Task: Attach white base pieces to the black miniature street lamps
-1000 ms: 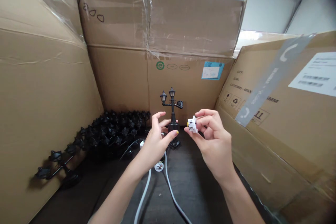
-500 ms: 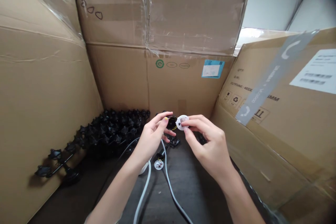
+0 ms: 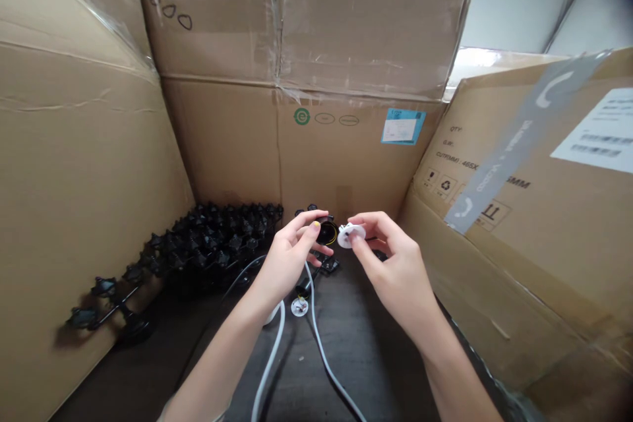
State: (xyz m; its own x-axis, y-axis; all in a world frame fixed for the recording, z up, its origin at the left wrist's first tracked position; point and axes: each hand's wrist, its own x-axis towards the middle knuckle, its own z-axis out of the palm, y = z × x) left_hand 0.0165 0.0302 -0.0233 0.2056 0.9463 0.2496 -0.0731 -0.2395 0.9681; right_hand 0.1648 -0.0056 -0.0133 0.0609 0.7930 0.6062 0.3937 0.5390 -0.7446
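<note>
My left hand [image 3: 297, 244] is closed on a round black housing [image 3: 327, 232], its open side toward the right with a yellow wire along the rim. Just right of it, my right hand [image 3: 386, 247] pinches a white plastic disc [image 3: 351, 235] between thumb and fingers. The disc is tilted, and a small gap separates it from the housing. Below my hands, a second white disc [image 3: 299, 306] with small wires lies on the dark table, next to a black cylinder [image 3: 303, 288]. A grey-white cable [image 3: 316, 336] runs down toward me.
Many black star-ended parts [image 3: 212, 237] are heaped at the left back, with one branched black piece [image 3: 119, 310] standing nearer. Cardboard boxes enclose the dark table [image 3: 356, 369]: a left box [image 3: 84, 158], a back box [image 3: 237, 145] and a taped right box [image 3: 494, 264].
My right hand has turned the white disc from nearly facing me to a tilted, flatter pose, a little to the right and lower. The left hand has hardly moved.
</note>
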